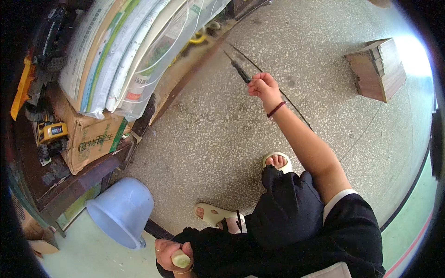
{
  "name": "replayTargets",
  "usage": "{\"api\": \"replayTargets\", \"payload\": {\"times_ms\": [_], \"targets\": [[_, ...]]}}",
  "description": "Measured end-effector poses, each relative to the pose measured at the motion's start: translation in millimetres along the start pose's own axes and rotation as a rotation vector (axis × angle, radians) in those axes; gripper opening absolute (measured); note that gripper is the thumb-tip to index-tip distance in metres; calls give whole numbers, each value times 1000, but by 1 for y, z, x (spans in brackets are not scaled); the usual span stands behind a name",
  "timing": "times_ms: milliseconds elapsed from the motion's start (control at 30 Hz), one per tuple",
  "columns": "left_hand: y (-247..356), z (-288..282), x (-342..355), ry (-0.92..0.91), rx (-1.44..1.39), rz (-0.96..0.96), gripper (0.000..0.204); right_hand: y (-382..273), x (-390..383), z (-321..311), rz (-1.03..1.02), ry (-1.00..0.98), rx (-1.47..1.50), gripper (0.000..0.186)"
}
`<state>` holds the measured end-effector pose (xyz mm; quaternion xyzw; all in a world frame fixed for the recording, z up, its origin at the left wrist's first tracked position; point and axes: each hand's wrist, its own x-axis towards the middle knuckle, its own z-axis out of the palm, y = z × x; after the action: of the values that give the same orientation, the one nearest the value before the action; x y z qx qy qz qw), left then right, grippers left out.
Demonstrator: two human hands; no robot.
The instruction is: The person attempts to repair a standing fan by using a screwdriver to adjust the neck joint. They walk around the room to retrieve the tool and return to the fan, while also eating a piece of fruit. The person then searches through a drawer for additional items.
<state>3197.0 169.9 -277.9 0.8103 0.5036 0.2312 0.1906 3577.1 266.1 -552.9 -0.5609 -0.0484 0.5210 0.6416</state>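
Observation:
My right hand [262, 86] is stretched out over the speckled floor, fingers closed on a dark-handled knife [238, 68] whose blade points up and to the left. A dark red band sits on that wrist. My left hand [168, 250] is low by my knee, closed around a pale green peeled vegetable stalk [181, 259], its cut end facing up. I am seated in black clothes, with cream slippers on both feet [277, 162].
A light blue plastic bucket [121, 211] lies tilted at the lower left. A cardboard box [90, 136] and bundled bags [130, 51] sit on a dark low bench at left, with yellow toy vehicles [51, 133]. A wooden box [378, 69] stands on the floor upper right.

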Motion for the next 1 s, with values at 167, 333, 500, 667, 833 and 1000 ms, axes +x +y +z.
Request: {"api": "replayTargets", "payload": {"times_ms": [167,333,500,667,833,1000], "targets": [[2,-2,-2,-2,-7,-9,30,14,18,1,-118,59,-526,44],[2,-5,-4,3,4,-11,29,6,21,25,-263,98,-1293,54],[1,-2,1,-25,8,19,29,1,27,42,-301,-57,-1714,47],[2,2,0,-34,9,18,28,25,27,41,-402,37,-1681,27],[7,5,10,-63,-86,-88,23,26,9,29,-93,-237,-1178,28],[24,33,32,-79,-366,-723,12,26,-57,46,343,-588,-7,45]]}}
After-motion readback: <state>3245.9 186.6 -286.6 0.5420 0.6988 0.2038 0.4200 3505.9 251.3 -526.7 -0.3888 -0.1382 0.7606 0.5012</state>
